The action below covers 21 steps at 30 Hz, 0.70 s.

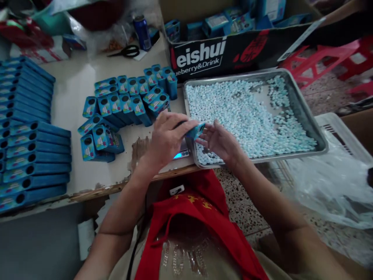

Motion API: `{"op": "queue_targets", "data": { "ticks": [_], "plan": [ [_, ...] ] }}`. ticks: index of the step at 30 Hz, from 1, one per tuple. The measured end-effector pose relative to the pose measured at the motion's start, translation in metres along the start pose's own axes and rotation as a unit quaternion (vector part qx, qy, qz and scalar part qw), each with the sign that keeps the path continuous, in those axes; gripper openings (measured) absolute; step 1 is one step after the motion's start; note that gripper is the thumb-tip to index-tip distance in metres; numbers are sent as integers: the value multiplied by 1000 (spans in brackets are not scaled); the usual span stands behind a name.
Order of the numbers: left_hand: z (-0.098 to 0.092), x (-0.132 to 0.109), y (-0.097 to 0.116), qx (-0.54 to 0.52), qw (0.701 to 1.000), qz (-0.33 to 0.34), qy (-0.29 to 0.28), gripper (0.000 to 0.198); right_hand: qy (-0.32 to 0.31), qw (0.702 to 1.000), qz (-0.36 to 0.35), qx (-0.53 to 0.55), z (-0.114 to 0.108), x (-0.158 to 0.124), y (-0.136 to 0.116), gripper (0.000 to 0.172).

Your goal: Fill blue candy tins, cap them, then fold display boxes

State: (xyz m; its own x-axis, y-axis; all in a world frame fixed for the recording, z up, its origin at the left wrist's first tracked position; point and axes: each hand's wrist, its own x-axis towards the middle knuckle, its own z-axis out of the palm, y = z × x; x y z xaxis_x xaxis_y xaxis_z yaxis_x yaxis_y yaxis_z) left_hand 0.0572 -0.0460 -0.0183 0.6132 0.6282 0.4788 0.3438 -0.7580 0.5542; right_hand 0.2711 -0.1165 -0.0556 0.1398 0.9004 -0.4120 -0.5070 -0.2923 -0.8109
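My left hand [169, 134] is wrapped round a small blue box [196, 131], held tilted with one end toward the tray's left edge. Close to that end is my right hand [220, 140], palm turned up and fingers apart; whether its fingertips touch the box I cannot tell. Below them a metal tray [262, 157] holds a layer of small pale-blue tablets [227, 112]. A digital scale [181, 154] with a lit blue display is partly hidden beneath my left hand. Behind that hand, several blue boxes with round dark holes [126, 103] stand in a loose group.
Rows of blue boxes [35, 155] line the table's left side. Behind the tray stands a black carton [204, 58] with more blue boxes. Scissors [128, 51] and a blue can [142, 33] lie farther back. A plastic bag [329, 179] and red stools [317, 64] are at right.
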Motion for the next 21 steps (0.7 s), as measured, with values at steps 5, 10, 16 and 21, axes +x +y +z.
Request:
{"op": "queue_targets", "data": {
  "ticks": [5, 10, 16, 21],
  "plan": [
    [14, 20, 7, 49, 998, 21, -21, 29, -10, 991, 25, 129, 9, -1, 1, 47],
    [18, -4, -8, -27, 995, -72, 57, 32, -6, 978, 81, 193, 2, -6, -8, 26],
    [21, -47, -28, -198, 928, -261, 176, 49, -15, 992, 44, 117, -10, -4, -8, 20],
    [28, -76, -32, -262, 888, -327, 187, 51, -9, 1000, 2, 21, -29, -1, -12, 22]
  ]
}}
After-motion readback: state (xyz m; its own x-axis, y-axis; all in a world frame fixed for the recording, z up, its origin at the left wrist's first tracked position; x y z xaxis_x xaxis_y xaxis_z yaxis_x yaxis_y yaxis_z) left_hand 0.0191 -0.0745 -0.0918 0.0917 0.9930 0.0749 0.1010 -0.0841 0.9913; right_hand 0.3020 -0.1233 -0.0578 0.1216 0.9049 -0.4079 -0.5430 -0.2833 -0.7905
